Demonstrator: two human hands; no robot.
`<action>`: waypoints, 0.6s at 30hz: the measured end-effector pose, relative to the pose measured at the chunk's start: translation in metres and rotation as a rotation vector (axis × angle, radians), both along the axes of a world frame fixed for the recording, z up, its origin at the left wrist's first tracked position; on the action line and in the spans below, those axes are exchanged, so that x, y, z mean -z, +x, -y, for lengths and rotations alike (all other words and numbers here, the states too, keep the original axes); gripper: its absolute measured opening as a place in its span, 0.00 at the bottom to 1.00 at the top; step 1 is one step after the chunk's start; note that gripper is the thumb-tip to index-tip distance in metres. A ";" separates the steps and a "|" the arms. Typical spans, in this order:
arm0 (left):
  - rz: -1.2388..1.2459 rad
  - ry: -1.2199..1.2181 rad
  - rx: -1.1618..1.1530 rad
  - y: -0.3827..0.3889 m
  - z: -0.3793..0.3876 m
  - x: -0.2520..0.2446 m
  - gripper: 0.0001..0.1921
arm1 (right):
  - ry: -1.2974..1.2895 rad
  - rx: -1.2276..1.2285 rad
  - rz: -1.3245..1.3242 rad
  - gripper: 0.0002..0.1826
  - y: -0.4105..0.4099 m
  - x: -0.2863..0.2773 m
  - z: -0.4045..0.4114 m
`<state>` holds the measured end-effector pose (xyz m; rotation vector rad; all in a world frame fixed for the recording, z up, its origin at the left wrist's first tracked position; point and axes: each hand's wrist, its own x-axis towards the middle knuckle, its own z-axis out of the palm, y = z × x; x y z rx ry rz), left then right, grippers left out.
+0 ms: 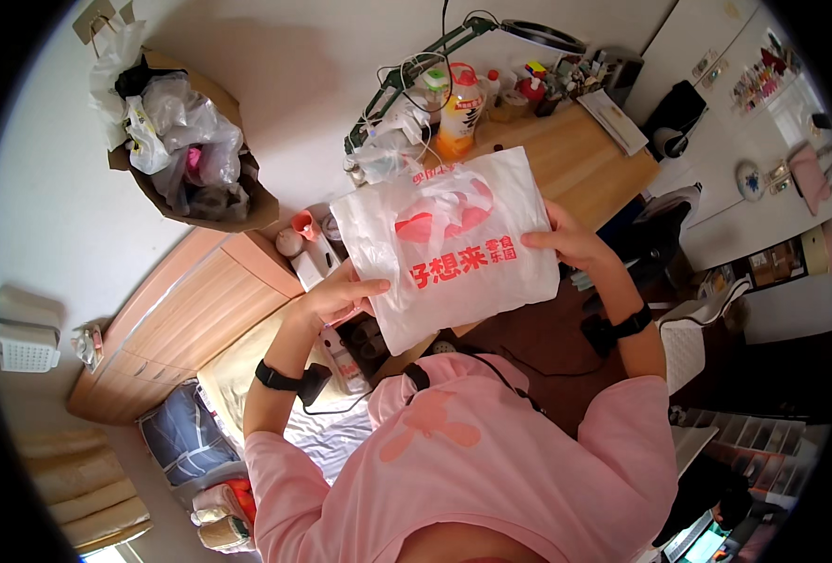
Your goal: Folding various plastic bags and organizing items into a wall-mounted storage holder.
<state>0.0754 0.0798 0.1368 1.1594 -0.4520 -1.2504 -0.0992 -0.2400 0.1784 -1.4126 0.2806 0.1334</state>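
A white plastic shopping bag (458,281) with red printing is stretched flat between my hands, in front of my chest. On its left edge, my left hand (338,292) pinches the plastic with the thumb on top. My right hand (567,236) grips the opposite edge the same way, thumb over the front and fingers behind. The fingers behind the bag are mostly hidden. Folds and creases run across the plastic, and its upper part overlaps the view of the desk.
A paper bag (258,204) stuffed with plastic bags hangs on the wall at upper left. Beyond my hands, a wooden desk (564,155) carries a large bottle (461,112) and a lamp arm (416,67). A bed (247,352) lies to the left. Someone sits by a laptop (704,545) at lower right.
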 end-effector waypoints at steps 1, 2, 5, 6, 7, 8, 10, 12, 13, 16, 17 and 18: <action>0.039 0.074 0.048 0.001 -0.001 0.004 0.21 | -0.017 0.020 0.041 0.34 -0.001 0.003 0.001; 0.038 0.074 0.051 0.000 0.000 0.003 0.21 | -0.017 0.022 0.039 0.34 -0.004 0.007 0.005; -0.056 0.211 -0.141 -0.001 0.002 -0.003 0.12 | 0.007 0.127 0.023 0.22 -0.009 0.009 0.009; -0.039 0.083 -0.151 0.000 0.002 0.002 0.12 | 0.035 0.163 0.056 0.17 -0.010 0.005 0.007; -0.031 -0.050 -0.158 0.002 0.002 0.006 0.12 | 0.234 0.118 0.142 0.09 -0.004 0.011 0.010; -0.031 -0.184 -0.160 0.002 0.003 0.006 0.12 | 0.234 0.119 0.142 0.09 -0.005 0.010 0.010; 0.022 -0.151 -0.282 -0.004 0.001 0.000 0.10 | 0.244 0.050 0.043 0.08 -0.008 0.009 0.010; -0.038 -0.048 -0.224 0.002 -0.001 -0.002 0.10 | 0.201 0.074 0.028 0.08 -0.008 0.011 0.010; -0.097 0.055 -0.166 0.005 -0.003 -0.002 0.10 | 0.172 0.031 0.024 0.07 -0.009 0.014 0.013; -0.252 -0.060 -0.053 0.011 -0.012 0.010 0.12 | 0.200 -0.024 0.160 0.07 -0.015 0.035 0.023; -0.252 -0.060 -0.054 0.010 -0.014 0.021 0.12 | 0.227 -0.029 0.229 0.07 -0.015 0.038 0.022; -0.023 -0.132 -0.106 0.007 -0.016 0.031 0.14 | 0.255 -0.037 0.299 0.07 -0.013 0.038 0.020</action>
